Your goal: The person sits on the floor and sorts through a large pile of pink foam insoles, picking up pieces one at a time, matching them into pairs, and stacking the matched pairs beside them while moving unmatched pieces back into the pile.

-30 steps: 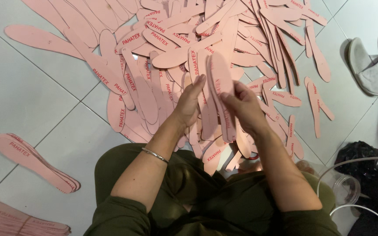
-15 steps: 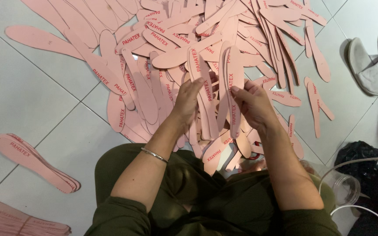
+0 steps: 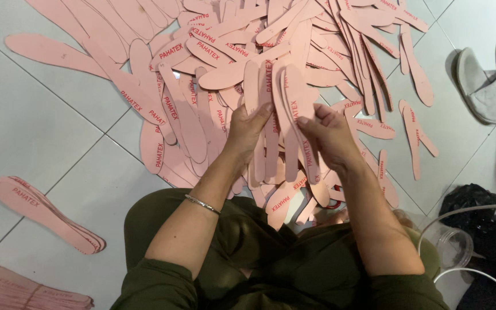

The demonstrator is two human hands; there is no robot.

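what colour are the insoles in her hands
Pale pink insoles with red printing, held in both hands; the head view shows them clearly.

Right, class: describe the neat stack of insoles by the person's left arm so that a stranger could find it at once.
Start at the big loose heap of pink insoles on the tiled floor. Look lower left, beyond the left hand. The stack lies alone on bare tile, its insoles squared one upon another, not scattered.

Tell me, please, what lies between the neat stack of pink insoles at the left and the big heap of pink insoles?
Only bare white floor tile, seen from the head camera.
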